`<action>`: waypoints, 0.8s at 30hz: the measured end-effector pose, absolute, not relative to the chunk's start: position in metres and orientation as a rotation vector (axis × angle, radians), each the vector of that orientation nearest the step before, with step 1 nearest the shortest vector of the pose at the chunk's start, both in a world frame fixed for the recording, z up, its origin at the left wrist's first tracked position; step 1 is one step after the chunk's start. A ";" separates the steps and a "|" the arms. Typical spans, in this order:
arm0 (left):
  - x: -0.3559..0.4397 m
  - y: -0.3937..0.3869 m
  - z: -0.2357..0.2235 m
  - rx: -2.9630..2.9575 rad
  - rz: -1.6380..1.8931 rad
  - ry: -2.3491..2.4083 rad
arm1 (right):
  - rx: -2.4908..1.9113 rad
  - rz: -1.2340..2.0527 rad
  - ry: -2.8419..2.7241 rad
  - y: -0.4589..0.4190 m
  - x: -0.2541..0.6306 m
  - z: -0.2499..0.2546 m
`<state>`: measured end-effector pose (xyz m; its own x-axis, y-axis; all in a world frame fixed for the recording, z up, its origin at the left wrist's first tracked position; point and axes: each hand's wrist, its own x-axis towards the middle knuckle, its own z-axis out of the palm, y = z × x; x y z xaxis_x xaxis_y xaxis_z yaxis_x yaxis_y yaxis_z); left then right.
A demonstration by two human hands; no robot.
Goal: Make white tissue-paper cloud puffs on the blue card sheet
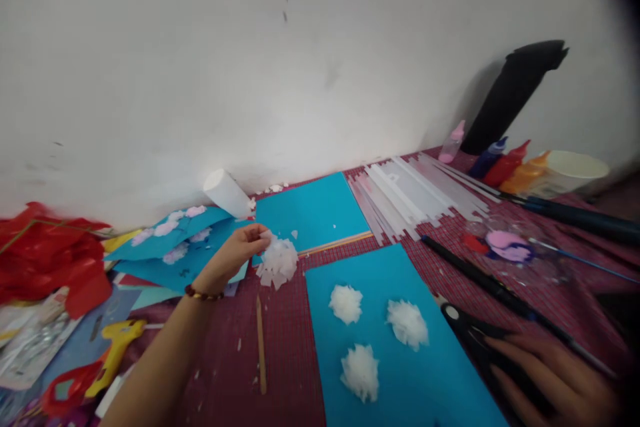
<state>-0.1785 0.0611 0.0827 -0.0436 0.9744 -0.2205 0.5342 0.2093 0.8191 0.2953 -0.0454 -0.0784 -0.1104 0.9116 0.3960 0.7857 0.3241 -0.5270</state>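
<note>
My left hand (240, 250), a beaded bracelet at its wrist, pinches at the upper edge of a pile of small white paper pieces (279, 263). Its fingertips are closed on paper there. At the lower right, my right hand (555, 377) has its fingers on the handles of black scissors (483, 337), whose handles are partly hidden. Between the hands lies a blue sheet (390, 273) bearing three ruffled white paper puffs (360, 373). A wooden stick (261, 347), pointed at one end, rests below the paper pile.
Behind lies another blue sheet (315, 210) beside white strips (410, 190). A white roll (225, 192) leans near the wall. Paint bottles (507, 163), a black glue gun-like rod (490, 280) and a paint palette (507, 245) are right; a yellow glue gun (115, 350) is left.
</note>
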 end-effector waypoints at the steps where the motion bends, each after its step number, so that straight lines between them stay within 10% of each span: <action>1: -0.174 0.051 0.083 1.406 0.695 1.688 | -1.461 0.254 -1.998 -0.045 0.294 -0.066; 17: -0.102 -0.077 0.054 2.235 0.255 1.997 | -1.413 0.184 -2.081 -0.051 0.280 -0.019; 24: -0.020 -0.114 0.033 2.772 0.276 1.447 | -1.124 0.532 -2.241 -0.069 0.246 0.020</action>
<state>-0.0202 -0.1136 0.0332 0.5594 0.8144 0.1544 0.8140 -0.5749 0.0832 0.2457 -0.0692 0.0203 -0.4840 0.8180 0.3108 0.5908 0.5675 -0.5736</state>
